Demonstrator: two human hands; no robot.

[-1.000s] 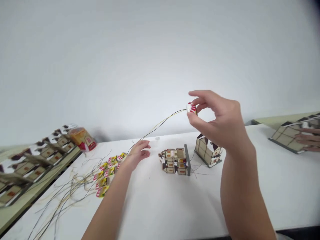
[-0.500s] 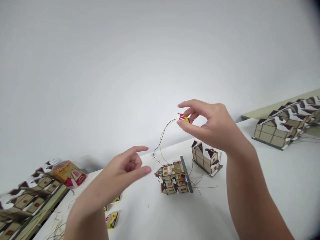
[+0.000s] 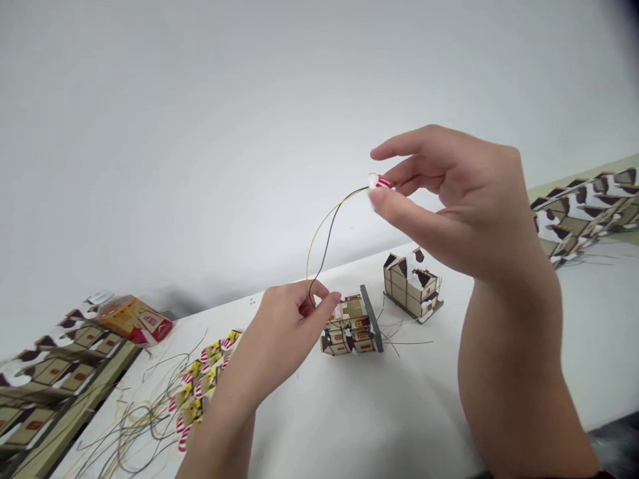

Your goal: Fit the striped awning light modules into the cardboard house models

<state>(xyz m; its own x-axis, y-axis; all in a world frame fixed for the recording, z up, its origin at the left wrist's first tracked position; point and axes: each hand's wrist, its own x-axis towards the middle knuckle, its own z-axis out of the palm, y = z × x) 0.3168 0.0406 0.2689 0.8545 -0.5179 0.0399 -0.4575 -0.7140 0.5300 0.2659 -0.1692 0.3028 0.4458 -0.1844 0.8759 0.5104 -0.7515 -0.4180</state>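
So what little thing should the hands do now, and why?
Maybe the left hand could gently draw the black wire and yellow wire straighter. They bow apart in loose curves below the striped piece, which the right hand pinches up high. I can't tell whether the left fingers already grip them.

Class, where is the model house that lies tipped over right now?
In the head view, the tipped house lies on the white table, partly hidden by the left hand at its left, with the upright house to its right.
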